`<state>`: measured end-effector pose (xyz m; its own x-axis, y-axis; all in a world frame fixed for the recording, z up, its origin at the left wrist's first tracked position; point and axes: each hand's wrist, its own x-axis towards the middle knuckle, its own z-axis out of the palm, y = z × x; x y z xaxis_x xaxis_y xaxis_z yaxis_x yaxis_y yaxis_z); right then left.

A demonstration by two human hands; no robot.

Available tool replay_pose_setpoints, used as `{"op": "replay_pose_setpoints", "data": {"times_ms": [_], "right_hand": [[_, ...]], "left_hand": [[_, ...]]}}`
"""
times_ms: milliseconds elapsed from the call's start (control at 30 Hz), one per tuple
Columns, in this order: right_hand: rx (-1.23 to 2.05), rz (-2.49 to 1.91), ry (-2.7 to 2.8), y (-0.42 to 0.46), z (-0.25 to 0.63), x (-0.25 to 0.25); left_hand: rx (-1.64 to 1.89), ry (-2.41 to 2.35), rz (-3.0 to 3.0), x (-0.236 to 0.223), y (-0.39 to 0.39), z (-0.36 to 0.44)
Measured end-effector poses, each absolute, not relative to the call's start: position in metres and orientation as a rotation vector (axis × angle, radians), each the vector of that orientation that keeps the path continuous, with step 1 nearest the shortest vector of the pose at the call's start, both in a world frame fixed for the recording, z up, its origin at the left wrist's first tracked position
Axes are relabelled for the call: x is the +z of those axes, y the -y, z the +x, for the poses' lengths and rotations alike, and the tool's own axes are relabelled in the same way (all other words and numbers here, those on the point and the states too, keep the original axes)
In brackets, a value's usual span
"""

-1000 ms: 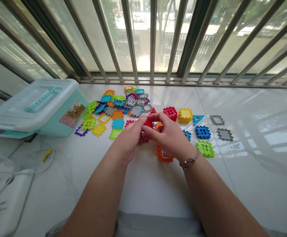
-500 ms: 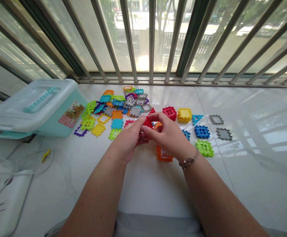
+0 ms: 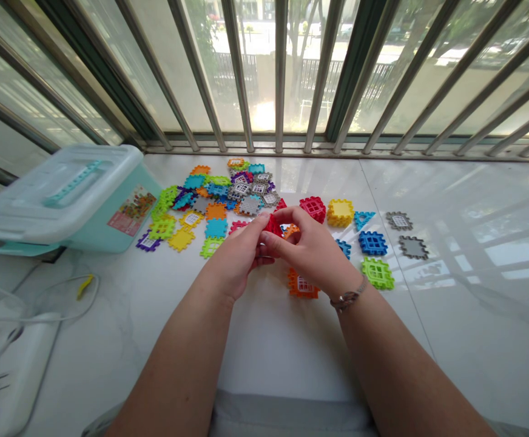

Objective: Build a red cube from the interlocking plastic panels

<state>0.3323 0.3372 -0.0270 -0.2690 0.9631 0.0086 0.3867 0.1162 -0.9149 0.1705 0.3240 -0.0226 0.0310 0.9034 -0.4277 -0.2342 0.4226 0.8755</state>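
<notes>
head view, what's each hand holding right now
left hand: closed, holding a red plastic block
right hand: closed, holding the same red plastic block

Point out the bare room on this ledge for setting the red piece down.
The widest bare patch is the white marble ledge, right of the lime-green tile and grey tiles. A smaller one lies between your forearms, below the orange tile. Crowded: the plastic tile heap between the teal storage box and your left hand, holding the red piece.
</notes>
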Motion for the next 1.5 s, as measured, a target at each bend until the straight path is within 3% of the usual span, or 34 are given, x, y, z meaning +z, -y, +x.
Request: {"op": "replay_pose_setpoints", "data": {"times_ms": [1200, 1500], "right_hand": [[1.044, -1.295, 1.799, -0.3374, 0.3298, -0.0284], [0.841, -1.186, 1.964, -0.3371, 0.3309, -0.0251]], "left_hand": [[1.061, -1.229, 0.735, -0.024, -0.3243, 0.1716], [1.071, -1.204, 0.673, -0.0266, -0.3259, 0.1714]]}}
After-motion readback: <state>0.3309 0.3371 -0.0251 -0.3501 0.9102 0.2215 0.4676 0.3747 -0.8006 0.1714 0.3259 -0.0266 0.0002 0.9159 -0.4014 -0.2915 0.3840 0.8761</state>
